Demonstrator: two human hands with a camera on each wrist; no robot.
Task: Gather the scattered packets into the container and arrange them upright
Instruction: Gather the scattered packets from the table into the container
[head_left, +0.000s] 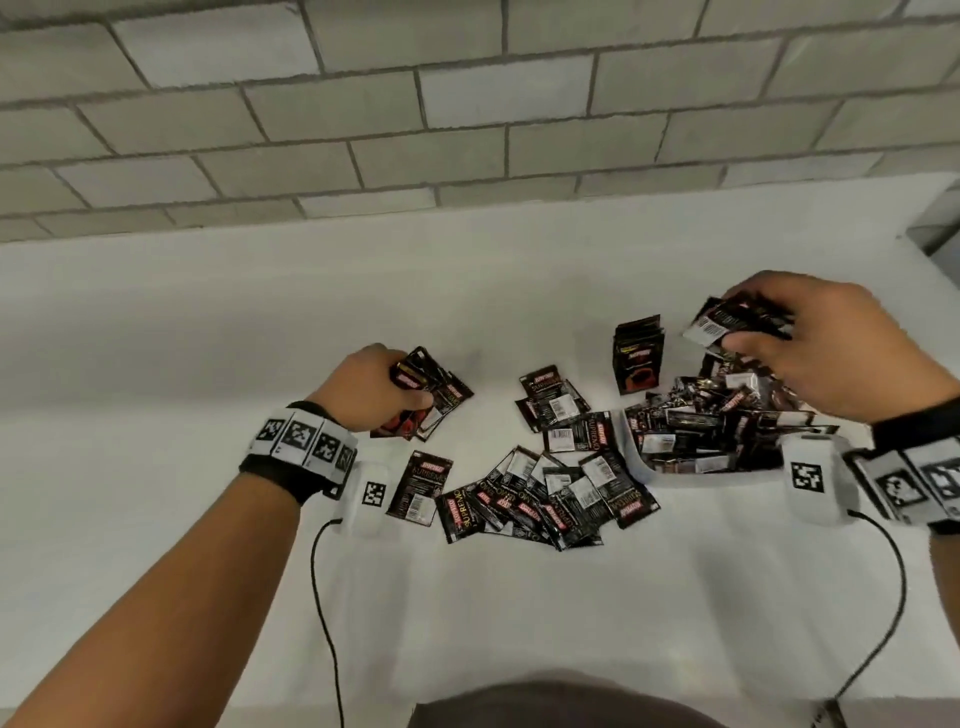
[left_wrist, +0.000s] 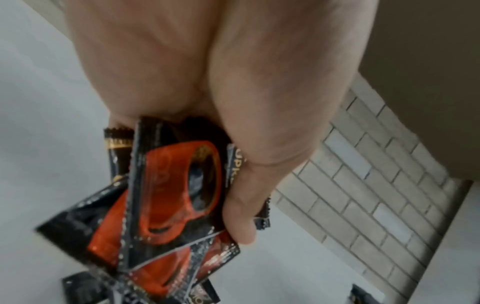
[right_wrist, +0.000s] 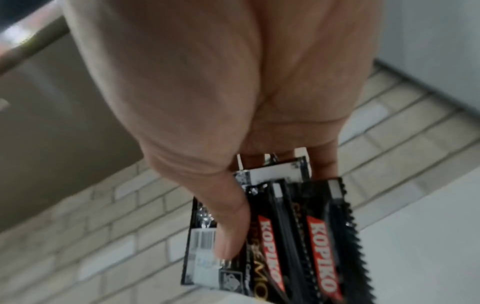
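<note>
Black and red coffee packets (head_left: 545, 488) lie scattered flat across the middle of the white table. My left hand (head_left: 374, 389) grips a fanned bunch of packets (head_left: 431, 400) at the left of the pile; the left wrist view shows the thumb curled over that bunch (left_wrist: 166, 197). My right hand (head_left: 810, 343) holds a small stack of packets (head_left: 727, 319) above the white container (head_left: 675, 475), thumb pressed on the stack (right_wrist: 298, 236). The container is heaped with jumbled packets (head_left: 727, 421). A few packets (head_left: 639, 358) stand upright on the table behind it.
A grey brick wall (head_left: 467, 104) runs along the table's far edge. White wrist devices with black cables (head_left: 322, 597) trail toward the near table edge. Bare table surface (head_left: 182, 338) spreads to the left of the packets.
</note>
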